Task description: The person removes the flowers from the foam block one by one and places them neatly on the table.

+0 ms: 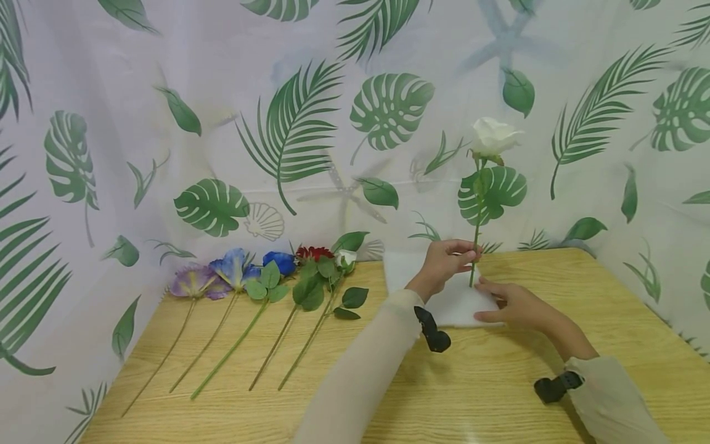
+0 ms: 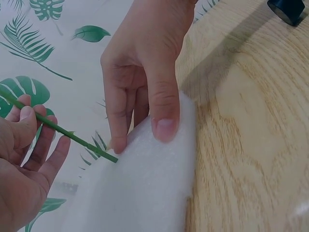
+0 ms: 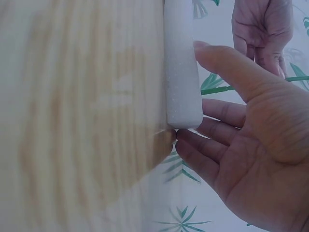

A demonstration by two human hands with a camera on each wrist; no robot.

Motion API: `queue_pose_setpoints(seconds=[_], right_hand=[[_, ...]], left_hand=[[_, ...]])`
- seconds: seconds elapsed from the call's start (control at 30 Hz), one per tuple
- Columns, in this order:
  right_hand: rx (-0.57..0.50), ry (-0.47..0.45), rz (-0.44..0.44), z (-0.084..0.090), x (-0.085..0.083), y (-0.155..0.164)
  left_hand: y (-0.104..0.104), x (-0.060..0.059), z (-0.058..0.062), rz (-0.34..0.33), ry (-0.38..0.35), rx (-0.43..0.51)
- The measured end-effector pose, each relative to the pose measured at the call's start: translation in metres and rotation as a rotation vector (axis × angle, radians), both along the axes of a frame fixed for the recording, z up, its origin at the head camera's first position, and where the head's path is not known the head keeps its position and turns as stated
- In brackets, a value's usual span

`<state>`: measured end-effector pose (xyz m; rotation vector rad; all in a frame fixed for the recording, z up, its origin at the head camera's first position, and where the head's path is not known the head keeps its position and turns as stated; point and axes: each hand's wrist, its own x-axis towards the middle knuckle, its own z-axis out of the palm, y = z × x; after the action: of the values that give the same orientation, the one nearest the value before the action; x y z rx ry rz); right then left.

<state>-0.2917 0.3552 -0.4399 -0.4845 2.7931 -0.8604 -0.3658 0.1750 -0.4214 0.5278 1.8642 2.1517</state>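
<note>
A long-stemmed white rose (image 1: 493, 137) stands nearly upright at the right. My left hand (image 1: 442, 265) pinches its green stem (image 2: 72, 137) low down, between thumb and fingers. The stem's cut end is over a flat white foam block (image 1: 457, 307); whether it touches the surface, I cannot tell. At the block's right end, my right hand (image 1: 518, 306) holds the foam, thumb on its top and the other fingers against its side, as the right wrist view shows. The foam's edge (image 3: 183, 63) partly hides those fingers.
Several artificial flowers lie in a row on the wooden table (image 1: 355, 364) at left: a purple flower (image 1: 194, 280), a blue-yellow flower (image 1: 235, 269), a blue flower (image 1: 279, 263), a red flower (image 1: 314, 253) and a white bud (image 1: 346, 259). A leaf-print curtain (image 1: 310, 203) stands behind.
</note>
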Motion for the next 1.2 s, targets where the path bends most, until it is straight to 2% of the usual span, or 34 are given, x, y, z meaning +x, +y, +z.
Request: queue_pose_setpoints(seconds=[0.23, 0.77, 1.2], right_hand=[[-0.001, -0.001, -0.003, -0.0023, -0.0010, 0.0011], [-0.008, 0.009, 0.011, 0.0001, 0.0014, 0.0002], [0.017, 0.009, 0.004, 0.0012, 0.0015, 0.0002]], left_hand=[[-0.0011, 0.0014, 0.0013, 0.006, -0.011, 0.001], [-0.0001, -0.0020, -0.0005, 0.011, 0.022, 0.002], [0.0015, -0.0036, 0.0003, 0.021, 0.005, 0.014]])
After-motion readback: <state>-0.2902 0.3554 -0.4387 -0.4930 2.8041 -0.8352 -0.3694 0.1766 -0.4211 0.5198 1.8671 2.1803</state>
